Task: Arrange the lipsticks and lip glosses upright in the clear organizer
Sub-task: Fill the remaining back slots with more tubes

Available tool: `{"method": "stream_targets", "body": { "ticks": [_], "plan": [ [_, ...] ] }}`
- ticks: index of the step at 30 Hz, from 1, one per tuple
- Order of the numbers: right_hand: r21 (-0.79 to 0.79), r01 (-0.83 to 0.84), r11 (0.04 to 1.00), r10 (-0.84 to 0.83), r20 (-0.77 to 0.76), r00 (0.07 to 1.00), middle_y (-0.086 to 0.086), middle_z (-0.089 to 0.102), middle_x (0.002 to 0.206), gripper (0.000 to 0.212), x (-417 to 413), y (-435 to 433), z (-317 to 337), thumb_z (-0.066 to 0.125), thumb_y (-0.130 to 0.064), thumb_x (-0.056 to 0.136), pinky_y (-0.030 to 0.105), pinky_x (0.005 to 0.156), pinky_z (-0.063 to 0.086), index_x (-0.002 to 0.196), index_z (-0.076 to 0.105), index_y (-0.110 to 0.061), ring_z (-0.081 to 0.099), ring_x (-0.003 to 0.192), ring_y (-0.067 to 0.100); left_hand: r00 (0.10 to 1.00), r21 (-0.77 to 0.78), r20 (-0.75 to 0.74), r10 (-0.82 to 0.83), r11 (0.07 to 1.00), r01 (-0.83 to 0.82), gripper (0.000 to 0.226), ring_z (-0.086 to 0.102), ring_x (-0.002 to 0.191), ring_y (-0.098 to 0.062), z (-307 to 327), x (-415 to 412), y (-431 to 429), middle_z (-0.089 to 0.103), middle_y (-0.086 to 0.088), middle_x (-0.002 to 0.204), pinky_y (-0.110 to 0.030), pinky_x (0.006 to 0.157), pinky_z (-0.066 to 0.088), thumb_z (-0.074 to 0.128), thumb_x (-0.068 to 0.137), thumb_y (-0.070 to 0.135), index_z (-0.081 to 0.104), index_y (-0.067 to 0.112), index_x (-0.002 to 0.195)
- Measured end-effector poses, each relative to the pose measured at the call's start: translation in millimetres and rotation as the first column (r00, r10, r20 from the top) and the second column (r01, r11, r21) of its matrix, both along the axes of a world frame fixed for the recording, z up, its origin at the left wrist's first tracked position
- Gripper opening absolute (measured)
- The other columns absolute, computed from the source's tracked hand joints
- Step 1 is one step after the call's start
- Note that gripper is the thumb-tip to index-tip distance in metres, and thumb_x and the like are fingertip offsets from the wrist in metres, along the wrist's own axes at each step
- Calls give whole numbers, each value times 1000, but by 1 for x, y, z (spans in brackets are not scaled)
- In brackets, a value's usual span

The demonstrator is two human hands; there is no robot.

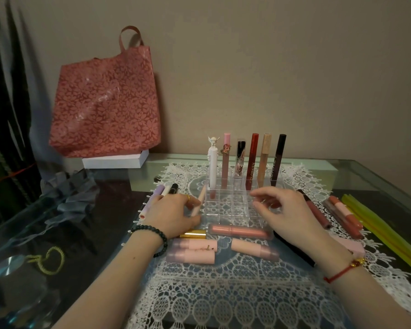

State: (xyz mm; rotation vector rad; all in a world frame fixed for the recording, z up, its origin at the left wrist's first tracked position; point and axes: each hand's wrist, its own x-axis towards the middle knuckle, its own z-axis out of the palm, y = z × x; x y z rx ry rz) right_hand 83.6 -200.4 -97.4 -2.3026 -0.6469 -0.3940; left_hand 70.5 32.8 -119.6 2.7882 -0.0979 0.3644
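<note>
Clear acrylic, the organizer (235, 206) sits on a lace mat (223, 293) right under the fingertips. Six tubes (252, 160) stand upright in its back row, beyond the fingers.

The left hand (173, 214) pinches one slim pale-pink tube (199, 200), tilted, just beside the organizer's left wall. The right hand (285, 210) hovers over the right-hand cells, its fingers loosely curved and holding nothing that shows.

Three pens (157, 193) lie left of the left fingers. Five short lipsticks (195, 245) lie behind the fingers, between the wrists. Three glosses (342, 214) lie right of the right fingers.

The cell walls blur into the lace. The right wrist covers part of a black case (294, 248) and a pink box (352, 245).

A pink bag (105, 103) leans against the wall far left, and yellow straws (377, 229) lie at the right.
</note>
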Motion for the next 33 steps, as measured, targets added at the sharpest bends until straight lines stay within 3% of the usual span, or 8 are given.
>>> {"method": "stream_targets", "body": {
  "ticks": [5,8,15,19,22,23,28,33],
  "plan": [
    [-4,1,1000,-1,-5,1000,-27,54,85,25,0,0,0,59,-20,85,2,60,41,107,61,-31,52,81,-12,986,-41,116,119,993,-115,24,60,85,-8,0,2,-2,68,8,90,-31,105,31,53,86,34,61,26,107],
    [-2,-3,1000,3,-6,1000,-28,53,85,25,-1,1,0,59,-20,84,5,61,41,107,61,-31,52,81,-12,974,-72,155,165,985,-155,28,60,87,-19,5,1,2,67,-1,84,-36,84,49,55,85,24,60,19,113],
    [8,-8,1000,8,-9,1000,-28,54,85,25,-4,3,1,60,-20,84,4,64,40,108,62,-30,53,81,-11,903,-297,359,236,946,-129,27,61,80,-12,14,-7,22,70,-6,96,-18,76,44,61,82,12,65,12,108],
    [82,-18,996,21,-30,999,-25,59,85,24,-6,6,2,62,-18,83,0,65,42,104,64,-29,55,78,-10,841,-621,366,398,778,-98,23,59,75,2,18,-9,30,69,0,92,-18,77,47,67,78,16,67,14,102],
    [227,-48,973,65,-69,996,-18,65,87,23,-7,13,4,64,-18,81,4,69,45,102,64,-28,58,78,-7,898,-931,233,373,353,95,18,65,85,-14,24,-13,23,69,-3,90,-40,84,52,68,77,11,68,17,94],
    [278,-61,959,87,-82,993,-16,65,87,24,-7,17,6,64,-17,80,6,70,46,101,64,-28,58,79,-7,906,-950,235,351,278,139,17,65,87,-14,25,-14,20,69,-2,91,-41,85,51,68,77,10,68,20,91],
    [473,-139,870,203,-86,975,-13,65,88,29,-5,38,30,65,-13,77,9,70,50,103,60,-25,61,79,-4,939,-933,291,185,270,237,27,66,81,-1,23,-16,2,72,7,89,-12,68,52,68,75,12,66,22,99],
    [587,-167,792,272,-95,958,-9,67,89,29,-1,58,47,68,-18,74,17,68,54,99,58,-31,65,82,3,955,-921,293,47,281,269,28,66,88,-5,17,-15,-14,72,7,91,-10,70,49,68,73,10,66,25,97]
  ]
}}
